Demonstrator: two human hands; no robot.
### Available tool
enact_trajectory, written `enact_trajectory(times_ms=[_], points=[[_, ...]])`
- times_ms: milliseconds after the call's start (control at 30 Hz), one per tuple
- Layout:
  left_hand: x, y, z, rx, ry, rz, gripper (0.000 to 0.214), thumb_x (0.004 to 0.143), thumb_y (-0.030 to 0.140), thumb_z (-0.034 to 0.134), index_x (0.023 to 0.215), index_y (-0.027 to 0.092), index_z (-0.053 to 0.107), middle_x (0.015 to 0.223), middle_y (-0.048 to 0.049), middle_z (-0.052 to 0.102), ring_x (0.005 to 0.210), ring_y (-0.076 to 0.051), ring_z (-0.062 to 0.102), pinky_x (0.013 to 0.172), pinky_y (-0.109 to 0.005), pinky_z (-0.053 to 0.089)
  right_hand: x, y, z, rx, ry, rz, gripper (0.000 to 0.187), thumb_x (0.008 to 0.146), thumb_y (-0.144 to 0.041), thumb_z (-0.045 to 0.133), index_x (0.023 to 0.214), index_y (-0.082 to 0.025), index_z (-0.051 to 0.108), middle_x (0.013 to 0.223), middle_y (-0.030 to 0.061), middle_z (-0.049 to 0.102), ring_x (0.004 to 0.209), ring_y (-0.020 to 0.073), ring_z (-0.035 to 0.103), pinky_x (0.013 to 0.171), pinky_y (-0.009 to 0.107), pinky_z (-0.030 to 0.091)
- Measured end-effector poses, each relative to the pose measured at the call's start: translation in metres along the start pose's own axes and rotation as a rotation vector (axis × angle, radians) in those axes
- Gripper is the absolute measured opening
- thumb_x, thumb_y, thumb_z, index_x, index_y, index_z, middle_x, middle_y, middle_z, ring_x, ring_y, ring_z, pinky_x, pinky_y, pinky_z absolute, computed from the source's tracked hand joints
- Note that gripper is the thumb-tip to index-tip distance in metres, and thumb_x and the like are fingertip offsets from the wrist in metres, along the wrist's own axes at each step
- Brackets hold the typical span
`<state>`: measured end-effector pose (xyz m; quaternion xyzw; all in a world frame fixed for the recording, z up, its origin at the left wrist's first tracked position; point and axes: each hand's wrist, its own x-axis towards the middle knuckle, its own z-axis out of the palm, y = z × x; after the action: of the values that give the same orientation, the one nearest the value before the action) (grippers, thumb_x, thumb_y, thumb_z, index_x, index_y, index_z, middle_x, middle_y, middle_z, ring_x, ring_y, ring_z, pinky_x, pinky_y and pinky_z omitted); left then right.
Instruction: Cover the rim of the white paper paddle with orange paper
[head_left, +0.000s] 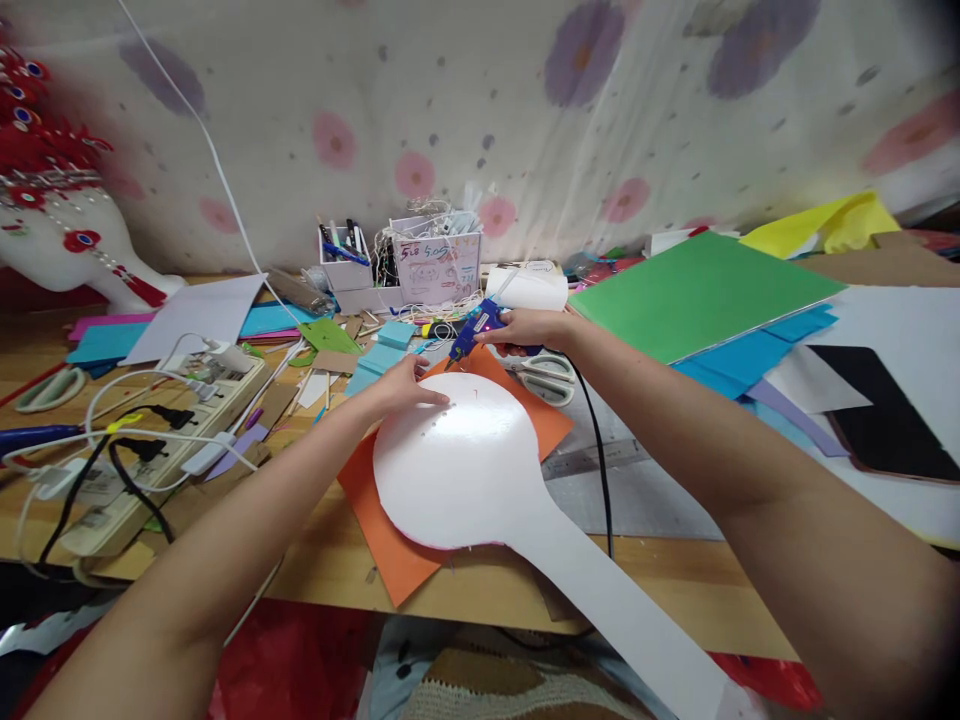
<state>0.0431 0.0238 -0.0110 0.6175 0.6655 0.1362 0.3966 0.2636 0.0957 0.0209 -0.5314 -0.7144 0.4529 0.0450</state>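
A white paddle-shaped cutout [465,460] with a round head and long handle lies on an orange sheet [390,545] at the table's front. My left hand [409,385] rests on the far-left rim of the round head, fingers laid flat and pressing it down. My right hand [525,328] is wrapped round a blue hot glue gun [474,330], its nozzle pointing down-left toward the top edge of the cutout, close to my left fingertips. The gun's black cord [596,440] trails toward me across the table.
Scissors [547,375] and a metal ruler [592,460] lie right of the cutout. Green [697,290] and blue sheets and a dark tablet [885,420] fill the right side. A power strip with plugs [142,440] sits left. Pen boxes [435,262] stand at the back.
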Motion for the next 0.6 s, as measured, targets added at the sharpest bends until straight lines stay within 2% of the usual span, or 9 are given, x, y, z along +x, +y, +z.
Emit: enact_trajectory(times_ms=[300,600], points=[[-0.001,0.000,0.001,0.009,0.003,0.036,0.080,0.045,0.039,0.080,0.115,0.016,0.048,0.123,-0.0127,0.053,0.109,-0.028,0.052,0.086,-0.031,0.042,0.012,-0.014,0.009,-0.028,-0.031,-0.006,0.037,0.074,-0.049,0.063,0.072,-0.016,0.046,0.055,-0.0034,0.051,0.040,0.0025,0.041,0.038,0.016,0.032],[0.002,-0.002,0.002,0.044,-0.001,0.029,0.073,0.045,0.034,0.080,0.110,0.019,0.052,0.121,-0.0102,0.056,0.106,-0.028,0.055,0.084,-0.032,0.044,0.007,-0.005,0.003,-0.029,-0.029,0.009,0.037,0.074,-0.049,0.063,0.072,-0.017,0.045,0.056,-0.0031,0.051,0.041,0.0031,0.042,0.039,0.016,0.035]])
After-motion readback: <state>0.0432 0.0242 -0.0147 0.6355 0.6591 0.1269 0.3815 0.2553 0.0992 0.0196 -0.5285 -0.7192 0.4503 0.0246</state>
